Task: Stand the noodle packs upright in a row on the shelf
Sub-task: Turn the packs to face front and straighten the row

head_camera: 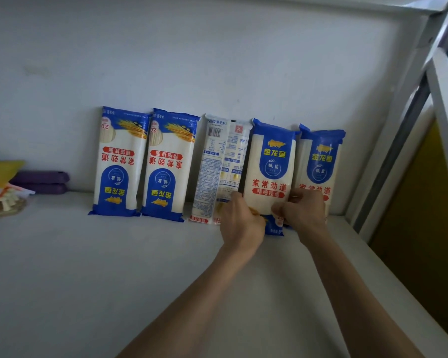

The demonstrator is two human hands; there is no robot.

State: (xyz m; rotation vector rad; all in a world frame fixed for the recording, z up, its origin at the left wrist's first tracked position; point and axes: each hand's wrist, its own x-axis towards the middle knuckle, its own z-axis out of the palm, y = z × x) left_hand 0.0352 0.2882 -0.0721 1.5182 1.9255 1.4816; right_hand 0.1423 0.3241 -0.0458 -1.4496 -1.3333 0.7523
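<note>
Several blue-and-white noodle packs lean upright in a row against the white back wall of the shelf (114, 267). The two leftmost packs (119, 161) (168, 166) stand with their print upside down. The third pack (217, 164) shows its back label. My left hand (239, 218) and my right hand (301, 210) both grip the lower part of the fourth pack (270, 171), one on each side edge. The fifth pack (321, 158) stands at the far right, partly behind my right hand.
At the far left lie two purple packets (43, 180), a yellow packet (0, 171) and a clear snack bag (4, 202). A white shelf post (404, 104) and a yellow panel (419, 215) bound the right side. An upper shelf edge runs across the top.
</note>
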